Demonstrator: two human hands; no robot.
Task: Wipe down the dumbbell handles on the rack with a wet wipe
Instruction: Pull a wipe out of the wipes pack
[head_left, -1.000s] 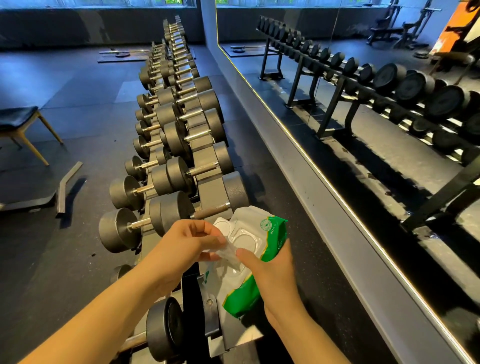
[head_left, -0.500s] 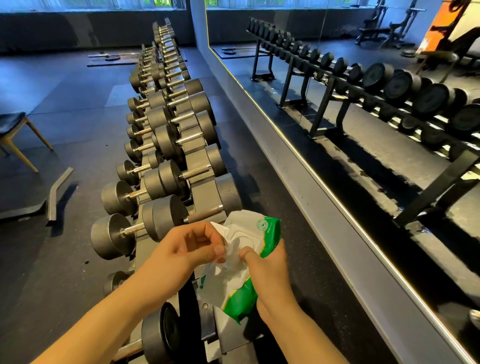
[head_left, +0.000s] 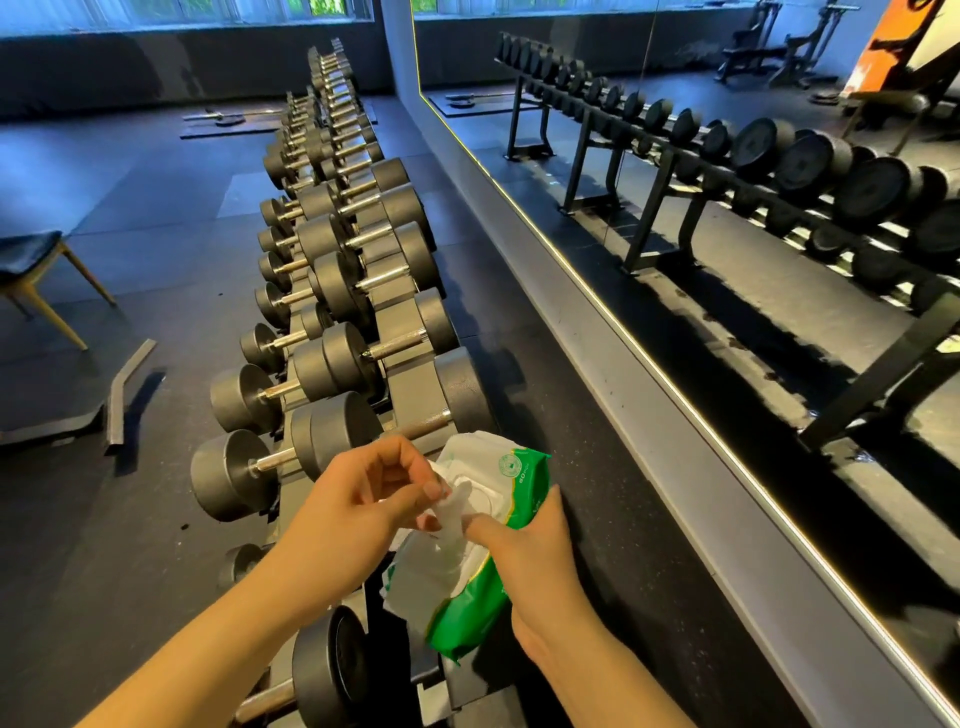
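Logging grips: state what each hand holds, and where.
Left hand pinches the wet wipe by its upper end; right hand grips the wipe pack by its right side.

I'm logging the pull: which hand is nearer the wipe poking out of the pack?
Left. The left hand pinches the wipe; the right hand holds the pack, thumb beside the wipe's base.

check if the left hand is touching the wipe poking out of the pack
Touching. The head view shows the left hand pinching the top of the wet wipe, which stands up from the pack in the right hand.
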